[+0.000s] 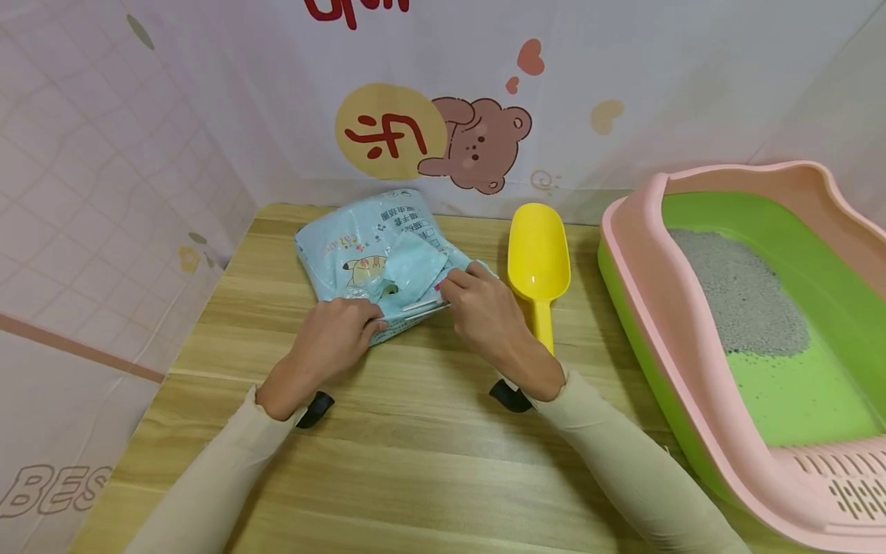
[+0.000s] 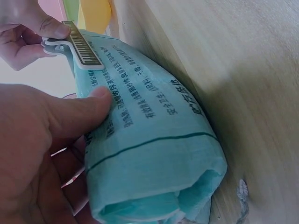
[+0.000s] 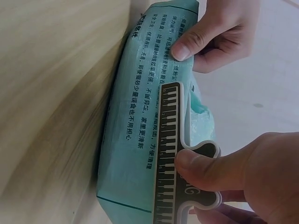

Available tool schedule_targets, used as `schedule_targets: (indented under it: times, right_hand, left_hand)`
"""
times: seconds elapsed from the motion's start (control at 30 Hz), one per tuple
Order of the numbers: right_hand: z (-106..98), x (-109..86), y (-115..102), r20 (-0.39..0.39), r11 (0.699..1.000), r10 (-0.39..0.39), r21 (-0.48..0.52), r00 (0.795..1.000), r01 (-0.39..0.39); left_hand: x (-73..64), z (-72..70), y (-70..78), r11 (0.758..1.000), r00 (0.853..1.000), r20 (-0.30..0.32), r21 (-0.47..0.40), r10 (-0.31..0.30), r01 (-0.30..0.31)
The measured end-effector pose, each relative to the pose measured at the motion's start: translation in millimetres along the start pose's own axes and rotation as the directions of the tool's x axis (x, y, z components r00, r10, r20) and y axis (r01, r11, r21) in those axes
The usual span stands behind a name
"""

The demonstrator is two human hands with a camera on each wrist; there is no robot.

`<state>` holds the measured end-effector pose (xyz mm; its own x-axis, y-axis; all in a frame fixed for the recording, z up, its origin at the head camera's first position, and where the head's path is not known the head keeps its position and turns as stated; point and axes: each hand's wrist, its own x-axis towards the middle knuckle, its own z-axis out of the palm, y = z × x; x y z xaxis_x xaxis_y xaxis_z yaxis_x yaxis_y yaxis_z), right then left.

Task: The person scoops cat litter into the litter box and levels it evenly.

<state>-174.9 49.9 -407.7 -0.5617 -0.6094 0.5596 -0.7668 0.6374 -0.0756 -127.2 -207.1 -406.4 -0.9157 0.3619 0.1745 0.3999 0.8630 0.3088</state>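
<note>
A light blue plastic bag (image 1: 367,223) with printed writing and a cartoon lies on the table, its near edge folded over. My left hand (image 1: 339,327) pinches that folded edge on the left, thumb on the printed side in the left wrist view. My right hand (image 1: 484,312) grips a clip (image 3: 169,154) with a black-and-white piano-key pattern, the thumb on its handle. The clip lies along the right part of the bag's folded edge. In the left wrist view its far end (image 2: 86,56) overlaps the printed plastic. The fingers behind the bag are partly hidden.
Right of the bag lies a yellow scoop (image 1: 536,254), its handle partly behind my right wrist. Farther right stands a green litter box with a pink rim (image 1: 692,338), holding grey litter (image 1: 741,296). A printed cloth wall (image 1: 588,69) rises behind the wooden table (image 1: 415,462).
</note>
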Motion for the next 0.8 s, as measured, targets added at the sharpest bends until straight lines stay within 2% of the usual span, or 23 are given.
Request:
schedule_targets:
  times: [0.17,0.4,0.8]
  right_hand:
    - [3.4,0.0,0.0,0.003,1.000,-0.009,-0.012,1.000,0.009]
    - [7.7,1.4,0.5,0.046,1.000,-0.026,-0.003,0.999,0.026]
    - [9.6,0.0,-1.2,0.066,1.000,0.002,0.009,0.998,-0.002]
  left_hand:
    - [0.6,0.4,-0.2,1.000,1.000,-0.004,0.002,0.001,-0.001]
    - [1.3,0.9,-0.2,1.000,1.000,0.004,0.005,-0.005,0.005]
    - [1.2,0.6,1.2,1.000,1.000,0.007,0.008,-0.008,0.008]
